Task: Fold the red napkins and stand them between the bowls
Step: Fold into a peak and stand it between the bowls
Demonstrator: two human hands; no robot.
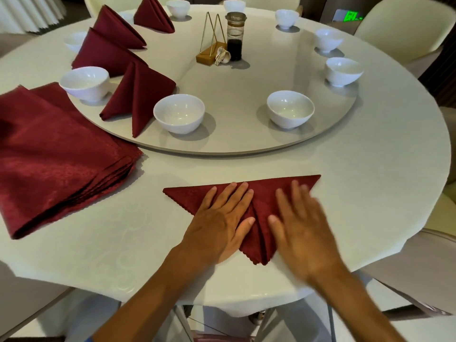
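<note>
1. While both hands press it flat, the napkin (pixel 261 208) lies at the near edge of the table (pixel 370 193), folded into a triangle with its long edge away from the person and its point toward them.
2. Fingers straight, the left hand (pixel 219 218) rests on the left half; the right hand (pixel 301 223), blurred, lies open on the right half. They are side by side, a strip of cloth showing between them, and neither grips anything.
3. I'd judge the cloth light, soft and limp, yet able to keep a crease when smoothed. It looks best taken by its corners or along a fold, since a pinch in the middle would likely let it sag.
4. To the left sits a stack (pixel 56 164) of unfolded napkins.
5. On the turntable (pixel 234 144), four folded napkins already stand between bowls, the nearest (pixel 138 95) just beside a bowl (pixel 179 113).
6. Further right, the next bowl (pixel 290 109) has nothing beside it, so that gap seems the likely spot.
7. At the centre stand a bottle (pixel 234 38) and a card holder (pixel 211 45).
</note>
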